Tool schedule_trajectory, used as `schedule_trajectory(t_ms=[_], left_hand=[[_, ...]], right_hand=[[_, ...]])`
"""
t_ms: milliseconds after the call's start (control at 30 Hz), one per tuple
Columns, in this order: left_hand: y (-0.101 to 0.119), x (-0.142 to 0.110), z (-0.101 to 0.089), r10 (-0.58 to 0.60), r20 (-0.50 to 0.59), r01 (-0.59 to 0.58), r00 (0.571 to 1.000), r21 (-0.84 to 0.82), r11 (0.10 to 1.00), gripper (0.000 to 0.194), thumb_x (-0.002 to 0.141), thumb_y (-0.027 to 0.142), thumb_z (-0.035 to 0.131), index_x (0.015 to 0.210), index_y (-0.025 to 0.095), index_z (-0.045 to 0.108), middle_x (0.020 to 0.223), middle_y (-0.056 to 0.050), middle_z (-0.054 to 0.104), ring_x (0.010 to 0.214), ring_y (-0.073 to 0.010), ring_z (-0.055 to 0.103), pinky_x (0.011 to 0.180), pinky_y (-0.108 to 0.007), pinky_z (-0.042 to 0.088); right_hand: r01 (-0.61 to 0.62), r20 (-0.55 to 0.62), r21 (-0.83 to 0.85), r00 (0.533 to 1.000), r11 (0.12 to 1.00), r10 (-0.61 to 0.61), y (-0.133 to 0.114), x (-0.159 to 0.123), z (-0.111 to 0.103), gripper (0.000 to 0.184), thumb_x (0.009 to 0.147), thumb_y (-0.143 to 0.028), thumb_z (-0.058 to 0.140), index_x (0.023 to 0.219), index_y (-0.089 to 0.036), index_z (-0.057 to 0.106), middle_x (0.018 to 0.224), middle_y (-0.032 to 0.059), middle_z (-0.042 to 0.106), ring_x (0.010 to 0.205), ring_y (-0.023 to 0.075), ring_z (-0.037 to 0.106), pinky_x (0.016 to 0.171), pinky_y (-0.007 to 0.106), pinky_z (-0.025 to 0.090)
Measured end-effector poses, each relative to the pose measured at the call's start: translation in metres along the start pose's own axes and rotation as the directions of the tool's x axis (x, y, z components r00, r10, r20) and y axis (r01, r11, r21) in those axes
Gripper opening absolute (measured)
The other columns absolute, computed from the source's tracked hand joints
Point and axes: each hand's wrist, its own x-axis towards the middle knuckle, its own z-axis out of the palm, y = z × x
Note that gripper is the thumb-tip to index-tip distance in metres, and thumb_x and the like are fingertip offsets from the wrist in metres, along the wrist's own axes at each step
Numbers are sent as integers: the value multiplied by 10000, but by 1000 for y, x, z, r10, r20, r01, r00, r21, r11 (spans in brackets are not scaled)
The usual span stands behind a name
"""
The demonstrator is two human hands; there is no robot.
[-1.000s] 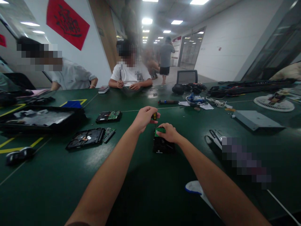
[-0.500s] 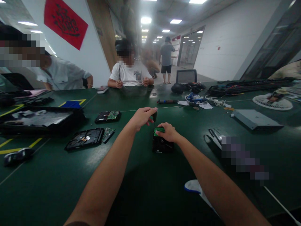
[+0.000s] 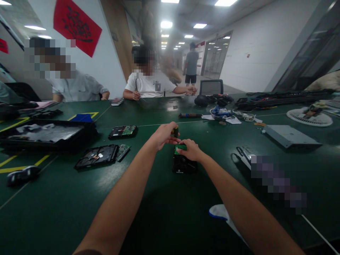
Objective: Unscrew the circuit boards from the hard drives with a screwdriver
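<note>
A black hard drive (image 3: 183, 165) lies on the green table in front of me, with a green circuit board (image 3: 181, 147) at its far end. My left hand (image 3: 166, 136) is closed around a screwdriver (image 3: 175, 132) with a dark and yellow handle, held upright over the drive's far left edge. The screwdriver's tip is hidden by my fingers. My right hand (image 3: 191, 150) grips the drive from the right, its thumb and fingers on the circuit board end.
Two more drives, one with a board (image 3: 123, 131) and one opened (image 3: 97, 156), lie to the left beside a black tray (image 3: 50, 145). A grey metal box (image 3: 292, 136) and a white-blue glove (image 3: 219, 211) are on the right. Co-workers (image 3: 150, 85) sit across the table.
My left hand has shifted slightly, showing more yellow on the screwdriver handle. My right hand stays on the drive. The co-worker opposite has stretched an arm to the right.
</note>
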Motion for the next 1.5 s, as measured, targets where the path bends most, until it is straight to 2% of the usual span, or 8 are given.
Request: schedule_trajectory(t_ms=[100, 300, 533, 733, 967, 1167, 1367, 1500], left_hand=[[-1, 1, 1, 9, -6, -8, 1000, 8, 1000, 233, 866, 401, 613, 888, 169, 617, 897, -155, 744, 647, -237, 729, 556, -324, 540], [2, 2, -6, 66, -49, -57, 997, 172, 984, 254, 881, 370, 572, 881, 148, 696, 923, -113, 732, 557, -123, 621, 471, -242, 407], [3, 2, -10, 33, -9, -32, 999, 72, 997, 217, 901, 386, 616, 952, 175, 630, 975, -130, 752, 612, -175, 695, 505, -268, 469], [1, 4, -11, 137, -55, -125, 989, 184, 975, 187, 883, 310, 617, 939, 170, 727, 994, -99, 734, 544, -97, 611, 445, -211, 387], [-3, 6, -6, 44, 44, -40, 998, -90, 995, 210, 885, 368, 643, 918, 162, 650, 994, -134, 760, 543, -132, 649, 469, -238, 463], [-4, 7, -6, 137, -146, -131, 980, 52, 990, 193, 852, 326, 613, 892, 160, 702, 831, -60, 696, 454, -93, 588, 399, -208, 372], [-4, 4, -1, 36, -18, -37, 999, -72, 997, 228, 895, 383, 577, 913, 163, 635, 926, -111, 744, 509, -137, 645, 438, -240, 458], [-4, 5, -1, 12, -41, -18, 999, -144, 989, 204, 900, 355, 550, 905, 164, 622, 882, -93, 719, 559, -153, 686, 481, -238, 506]], right_hand=[[5, 2, 3, 1000, 1000, -5, -1, -1, -1, 452, 911, -526, 673, 1288, -278, 658, 1295, 95, 655, 1232, 316, 587, 966, 444, 462], [8, -5, 3, 1000, 1000, -8, 1, 0, 0, 412, 909, -534, 678, 1247, -299, 686, 1272, 80, 663, 1211, 312, 594, 952, 438, 464], [-11, 0, 2, 1000, 1000, 11, 1, 1, 0, 427, 901, -539, 681, 1257, -303, 677, 1286, 80, 659, 1222, 313, 589, 973, 451, 457], [2, 9, 5, 1000, 1000, -2, 2, 1, 0, 418, 905, -539, 676, 1251, -304, 685, 1277, 77, 663, 1208, 308, 596, 960, 439, 462], [-23, -2, -5, 1000, 1000, 23, -1, 1, 1, 421, 899, -530, 680, 1256, -306, 685, 1274, 78, 667, 1214, 309, 597, 969, 440, 463], [-13, -16, -8, 1000, 1000, 13, -2, 0, 1, 427, 897, -551, 683, 1251, -312, 690, 1266, 77, 674, 1220, 313, 597, 962, 438, 467], [-26, 1, -1, 1000, 1000, 26, -3, 0, -1, 423, 896, -537, 677, 1254, -310, 686, 1275, 73, 671, 1224, 315, 591, 976, 444, 462], [-30, 9, 0, 1000, 1000, 30, -2, 0, 0, 437, 896, -542, 679, 1263, -304, 679, 1290, 80, 663, 1235, 320, 584, 972, 445, 459]])
